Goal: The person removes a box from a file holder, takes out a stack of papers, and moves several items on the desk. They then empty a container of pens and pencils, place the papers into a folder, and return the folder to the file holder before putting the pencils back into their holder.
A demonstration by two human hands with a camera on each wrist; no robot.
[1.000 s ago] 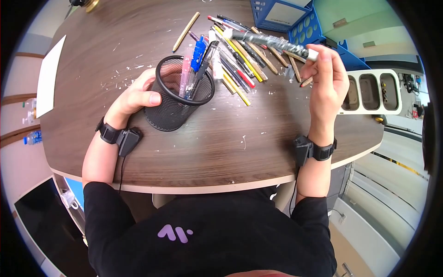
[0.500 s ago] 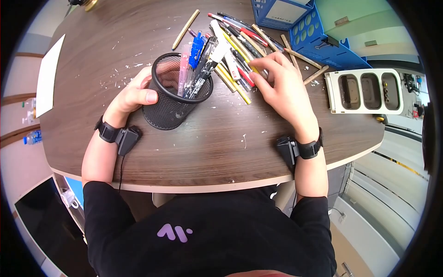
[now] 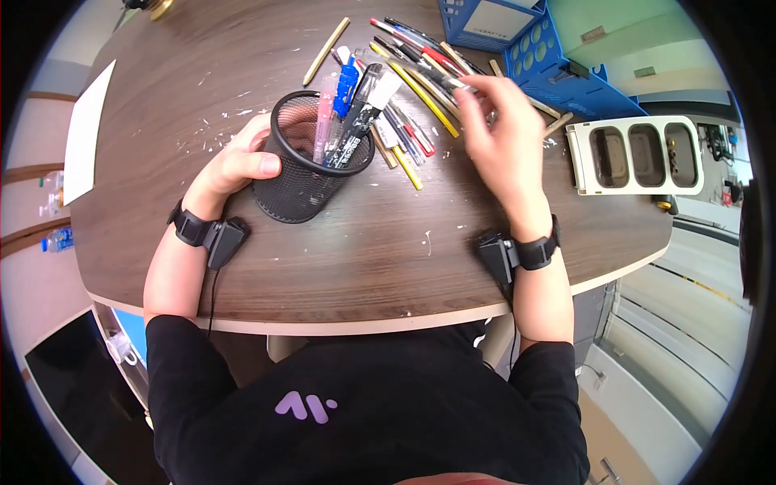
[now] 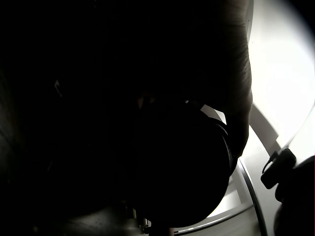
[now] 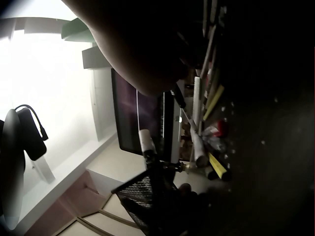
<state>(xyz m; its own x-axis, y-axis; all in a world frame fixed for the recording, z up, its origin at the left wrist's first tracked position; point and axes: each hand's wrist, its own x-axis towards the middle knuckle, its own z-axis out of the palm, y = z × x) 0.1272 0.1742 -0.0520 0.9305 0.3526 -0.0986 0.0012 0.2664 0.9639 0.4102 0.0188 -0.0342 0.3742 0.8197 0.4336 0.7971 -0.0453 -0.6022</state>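
My left hand point(image 3: 234, 168) grips a black mesh pen cup point(image 3: 293, 198) around its side, the thumb near the rim. Tilted toward the right, the cup holds a pink pen point(image 3: 325, 113), a blue pen point(image 3: 346, 85) and a black marker with a white cap point(image 3: 356, 133), among others. At the pile's right side, my right hand point(image 3: 509, 141) pinches a slim dark pen point(image 3: 436, 75), blurred, which points left over the pile. In the right wrist view this pen point(image 5: 179, 96) juts from the fingertips. The left wrist view is mostly dark, with the cup point(image 4: 187, 172) as a silhouette.
Pens and pencils lie heaped beyond the cup, a yellow pencil point(image 3: 428, 101) among them. One wooden pencil point(image 3: 326, 52) lies apart. Blue holders point(image 3: 550, 69) and a white three-compartment tray point(image 3: 578, 162) stand right. White paper point(image 3: 89, 133) is at the left edge.
The black-and-white marker, earlier in my right hand, now stands in the cup. My right hand went left to the pile and now pinches another pen. The left hand stays on the cup.
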